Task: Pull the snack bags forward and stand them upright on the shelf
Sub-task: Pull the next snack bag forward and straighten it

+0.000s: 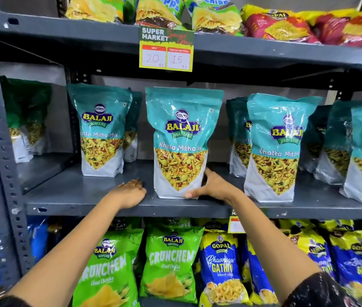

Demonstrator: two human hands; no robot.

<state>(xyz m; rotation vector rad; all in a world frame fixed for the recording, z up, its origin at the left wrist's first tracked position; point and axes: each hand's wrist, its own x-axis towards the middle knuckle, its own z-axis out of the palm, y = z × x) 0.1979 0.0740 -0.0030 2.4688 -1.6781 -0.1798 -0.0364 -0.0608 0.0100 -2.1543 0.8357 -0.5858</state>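
Note:
A teal Balaji Khatta Mitha Mix bag (181,142) stands upright near the front edge of the grey middle shelf (82,193). My right hand (211,185) grips its lower right corner, thumb across the front and fingers behind. My left hand (131,192) lies flat on the shelf just left of the bag, fingers apart, touching nothing else. Another same bag (101,129) stands upright further back on the left. A third (274,147) stands upright at the front on the right, with more bags behind and beside it.
A dark green bag (26,120) stands deep in the far-left bay behind the perforated steel upright (0,129). A yellow price tag (166,50) hangs from the shelf above. Green Crunchem (171,262) and blue Gopal bags (221,269) fill the lower shelf.

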